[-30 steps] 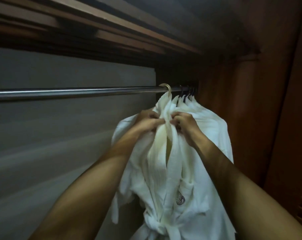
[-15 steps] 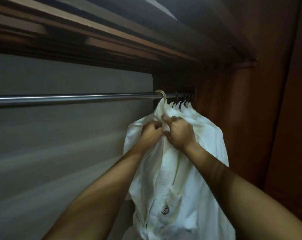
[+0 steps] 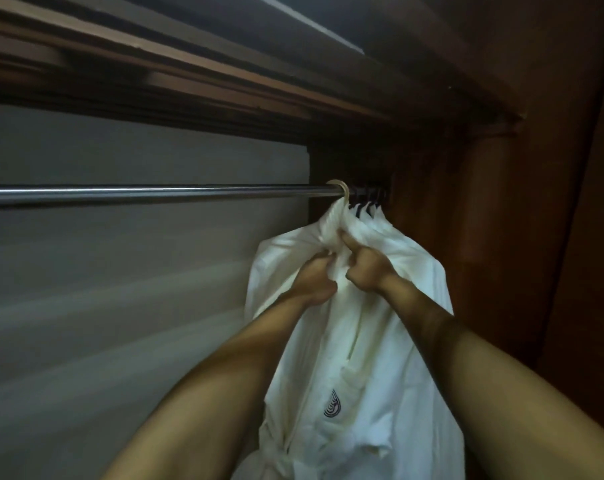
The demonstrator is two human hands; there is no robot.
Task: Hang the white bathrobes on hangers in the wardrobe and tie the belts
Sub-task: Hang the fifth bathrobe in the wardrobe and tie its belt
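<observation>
- Wardrobe (image 3: pixel 501 237), dark reddish wood, fills the right half and upper part of the frame; dim light.
- Inside it: a metal rail (image 3: pixel 148 195) running from the left edge to right of centre, and white bathrobes bunched at its far right end.
- Front bathrobe (image 3: pixel 362 358) hangs centre-right from a pale hanger hook (image 3: pixel 342 188) over the rail; dark emblem (image 3: pixel 332 404) on the chest, belt (image 3: pixel 276 455) knotted at the lower edge of the frame.
- Behind it, more white robes on dark hanger hooks (image 3: pixel 368 202), packed tight against the wardrobe's side wall.
- Left hand (image 3: pixel 314 275) grips a bunch of collar fabric just below the pale hook, fingers curled into the cloth.
- Right hand (image 3: pixel 368 268) just beside it, also clenched on the collar; the two hands nearly touch.
- Back panel (image 3: pixel 120 289), grey, left half of the frame, blurred.
- Wooden top frame (image 3: pixel 189 64) slants across the upper left.
- Both forearms cross the lower frame and hide part of the front robe.
</observation>
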